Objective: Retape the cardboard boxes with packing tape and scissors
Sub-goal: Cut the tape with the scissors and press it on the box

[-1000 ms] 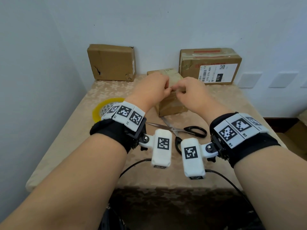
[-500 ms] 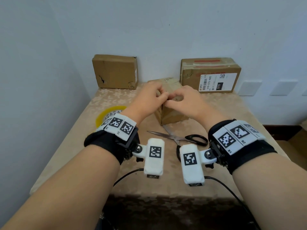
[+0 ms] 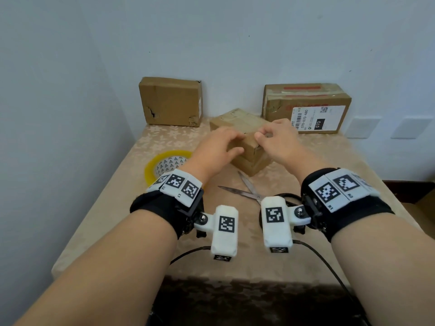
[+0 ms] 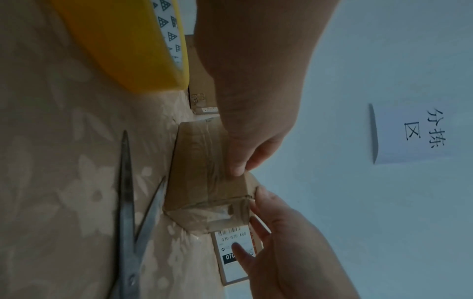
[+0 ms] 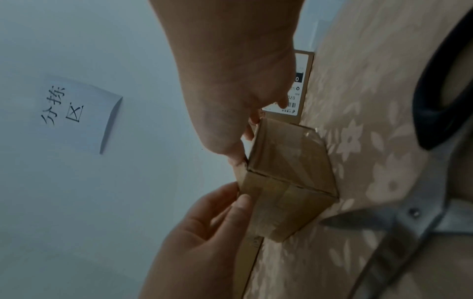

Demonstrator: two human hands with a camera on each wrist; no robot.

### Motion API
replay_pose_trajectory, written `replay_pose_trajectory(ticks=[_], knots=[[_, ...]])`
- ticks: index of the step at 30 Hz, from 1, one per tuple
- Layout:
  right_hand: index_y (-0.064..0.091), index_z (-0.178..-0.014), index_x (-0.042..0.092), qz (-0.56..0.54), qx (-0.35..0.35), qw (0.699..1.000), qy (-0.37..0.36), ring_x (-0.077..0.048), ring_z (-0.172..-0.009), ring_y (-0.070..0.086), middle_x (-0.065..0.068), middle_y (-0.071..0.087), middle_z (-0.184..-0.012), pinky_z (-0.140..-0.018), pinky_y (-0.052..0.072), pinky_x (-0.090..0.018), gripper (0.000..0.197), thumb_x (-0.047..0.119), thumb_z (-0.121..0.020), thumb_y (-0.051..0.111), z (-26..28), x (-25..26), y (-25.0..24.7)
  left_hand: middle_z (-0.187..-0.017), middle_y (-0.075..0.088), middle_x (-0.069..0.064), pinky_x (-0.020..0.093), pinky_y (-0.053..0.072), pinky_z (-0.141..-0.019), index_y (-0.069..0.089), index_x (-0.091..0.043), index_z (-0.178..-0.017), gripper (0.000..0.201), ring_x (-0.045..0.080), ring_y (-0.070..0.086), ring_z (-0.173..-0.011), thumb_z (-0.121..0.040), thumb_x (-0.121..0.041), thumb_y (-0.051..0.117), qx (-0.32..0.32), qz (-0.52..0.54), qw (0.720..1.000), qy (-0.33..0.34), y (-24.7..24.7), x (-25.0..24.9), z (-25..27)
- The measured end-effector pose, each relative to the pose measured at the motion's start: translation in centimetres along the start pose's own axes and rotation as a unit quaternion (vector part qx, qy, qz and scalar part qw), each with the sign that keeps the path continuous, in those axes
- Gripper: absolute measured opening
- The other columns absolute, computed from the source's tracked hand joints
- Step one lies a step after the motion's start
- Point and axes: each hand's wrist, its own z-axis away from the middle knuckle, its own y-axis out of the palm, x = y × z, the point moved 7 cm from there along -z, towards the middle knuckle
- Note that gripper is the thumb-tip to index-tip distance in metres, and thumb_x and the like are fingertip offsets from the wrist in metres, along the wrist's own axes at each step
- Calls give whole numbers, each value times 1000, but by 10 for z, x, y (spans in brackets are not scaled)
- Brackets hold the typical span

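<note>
I'm pressing my left hand (image 3: 220, 147) flat on the small box (image 3: 244, 128) mid-table, right hand (image 3: 277, 140) fingers curled, smoothing its taped edge — two boxes at the back edge are waiting, tape roll (image 3: 164, 164) and scissors (image 3: 244, 188) lying idle.

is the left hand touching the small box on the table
Touching. The head view shows the left hand resting on top of the small box.
</note>
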Motion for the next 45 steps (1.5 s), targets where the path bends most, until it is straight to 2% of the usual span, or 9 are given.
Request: replay_pose_trajectory(ticks=[5,11,18,25,28,32,36,41,45], knots=[[68,-66,16,-48,-72,996,1,-27,-99,60,-13,67,-91,-92,48,-47,20,24,-84,69,1,-6,-10,-116,57,-1,38,40,-98,62,-19,-116,28,19,50,-111,-90,-28,61,-46,-46,998,8,2,-11,-4],[70,-79,12,-41,-99,994,2,-28,-103,58,-15,65,-98,-95,46,-45,13,23,-85,69,0,-8,-10,-113,53,1,37,38,-99,64,-23,-118,28,20,44,-112,-90,-28,61,-53,-8,999,1,5,-8,-3],[60,-61,24,-61,-101,993,15,-25,-101,59,-15,62,-103,-94,49,-42,26,23,-84,72,-5,-13,-9,-115,52,2,35,34,-101,64,-25,-122,30,20,41,-114,-92,-25,59,-49,-13,999,1,6,-11,-1],[63,-118,19,17,-85,996,-37,-29,-136,30,-13,37,-142,-111,25,-37,29,36,-96,52,9,-1,-13,-127,51,2,27,35,-99,54,-18,-127,34,16,47,-118,-95,-29,54,0,-31,999,-25,-13,-4,6],[34,-148,20,129,50,985,-103,-27,-148,3,-8,11,-161,-118,5,-46,50,40,-103,34,18,10,9,-126,50,6,31,36,-96,52,-17,-126,40,22,47,-118,-93,-38,56,73,-110,987,-90,-24,19,23],[1,-154,11,238,144,955,-105,-25,-149,-8,-6,-5,-162,-118,-3,-45,56,27,-106,24,22,0,29,-140,37,12,41,36,-103,39,-16,-139,73,30,37,-127,-82,-55,63,185,-199,945,-180,-27,52,52],[0,-154,15,267,132,949,-100,-22,-149,-7,-2,-2,-163,-117,-7,-47,58,19,-105,29,20,-2,24,-131,46,9,41,47,-92,29,-17,-142,84,28,51,-112,-76,-45,73,223,-173,938,-200,-18,59,63],[40,-144,9,76,-2,972,-221,-19,-135,39,-7,47,-144,-114,24,-31,47,13,-98,49,35,47,2,-138,48,8,28,42,-88,22,-18,-149,76,24,50,-120,-86,-22,65,141,-35,972,-185,-31,47,55],[46,-140,11,-146,106,979,-98,-12,-127,46,-3,51,-139,-104,33,-21,46,7,-95,51,42,66,17,-126,54,5,24,45,-79,40,-20,-138,56,17,55,-106,-87,-19,63,34,151,970,-185,-61,34,50]])
